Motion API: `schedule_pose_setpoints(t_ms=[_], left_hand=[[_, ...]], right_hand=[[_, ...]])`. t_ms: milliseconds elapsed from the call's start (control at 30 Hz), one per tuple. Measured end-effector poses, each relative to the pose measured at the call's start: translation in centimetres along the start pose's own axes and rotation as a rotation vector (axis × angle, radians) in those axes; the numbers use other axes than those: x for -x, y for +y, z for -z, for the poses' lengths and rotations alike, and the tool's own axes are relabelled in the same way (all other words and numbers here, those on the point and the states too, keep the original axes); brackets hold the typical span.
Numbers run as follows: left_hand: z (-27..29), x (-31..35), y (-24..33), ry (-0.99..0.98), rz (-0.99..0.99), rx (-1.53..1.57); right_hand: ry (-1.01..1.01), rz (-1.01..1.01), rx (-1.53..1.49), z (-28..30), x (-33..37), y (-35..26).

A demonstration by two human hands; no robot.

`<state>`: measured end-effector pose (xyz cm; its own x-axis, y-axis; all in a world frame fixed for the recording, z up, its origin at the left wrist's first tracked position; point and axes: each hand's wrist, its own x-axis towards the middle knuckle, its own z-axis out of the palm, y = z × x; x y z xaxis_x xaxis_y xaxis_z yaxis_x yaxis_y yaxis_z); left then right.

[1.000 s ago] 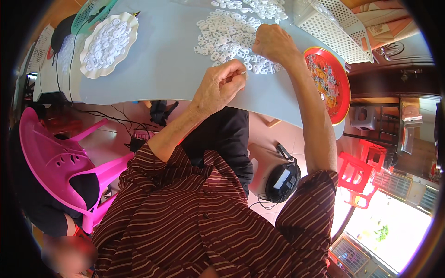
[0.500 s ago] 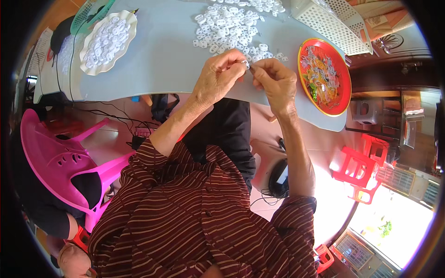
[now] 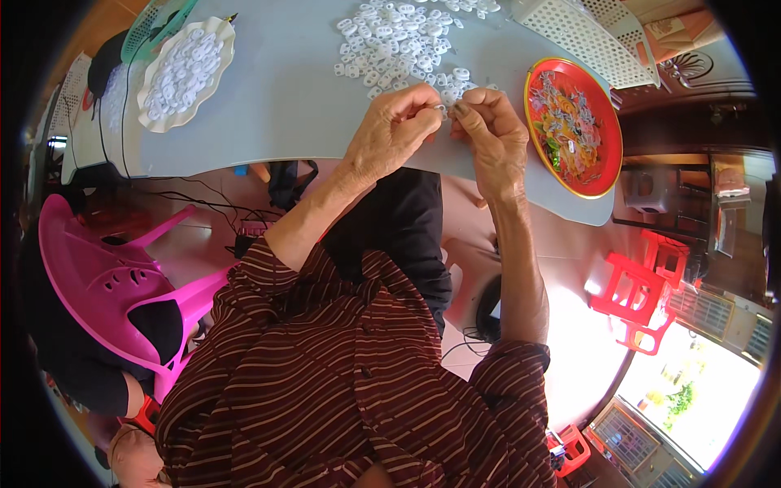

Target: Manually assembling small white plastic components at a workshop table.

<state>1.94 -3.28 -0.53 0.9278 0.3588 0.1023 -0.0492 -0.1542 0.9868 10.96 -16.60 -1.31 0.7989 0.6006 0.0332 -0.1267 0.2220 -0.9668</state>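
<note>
Above the table's near edge, my two hands are close together. The fingers of my left hand (image 3: pixel 396 130) are closed in a pinch on a small white plastic piece (image 3: pixel 442 108), mostly covered by the fingertips. My right hand (image 3: pixel 494 137) is closed too, thumb against fingers, just right of that piece; whatever it grips is too small to make out. Just beyond the fingers spreads a loose heap of small white plastic pieces with holes (image 3: pixel 390 41). To the right, a round red tray with a gold rim (image 3: pixel 604 172) holds many thin, pale, translucent bits.
On the left of the grey-blue table (image 3: pixel 268 98) is a scalloped white dish (image 3: pixel 152 122) full of white pieces, with a green basket (image 3: pixel 154 28) behind. A white perforated basket (image 3: pixel 590 41) stands far right. A pink chair (image 3: pixel 89 285) and a seated person are lower left.
Both hands have shifted slightly right in the picture. My right hand has turned a little, so its thumb now shows more plainly. The white piece stays in my left fingertips.
</note>
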Motion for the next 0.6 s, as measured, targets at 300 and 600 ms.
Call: schedule_pose_setpoints(t_ms=[300, 600], left_hand=[[-0.15, 0.13, 0.36, -0.001, 0.028, 0.004], [-0.29, 0.1, 0.08, 0.007, 0.009, -0.006]], right_hand=[[0.04, 0.03, 0.032, -0.68, 0.26, -0.09], [0.082, 0.091, 0.06, -1.01, 0.59, 0.27]])
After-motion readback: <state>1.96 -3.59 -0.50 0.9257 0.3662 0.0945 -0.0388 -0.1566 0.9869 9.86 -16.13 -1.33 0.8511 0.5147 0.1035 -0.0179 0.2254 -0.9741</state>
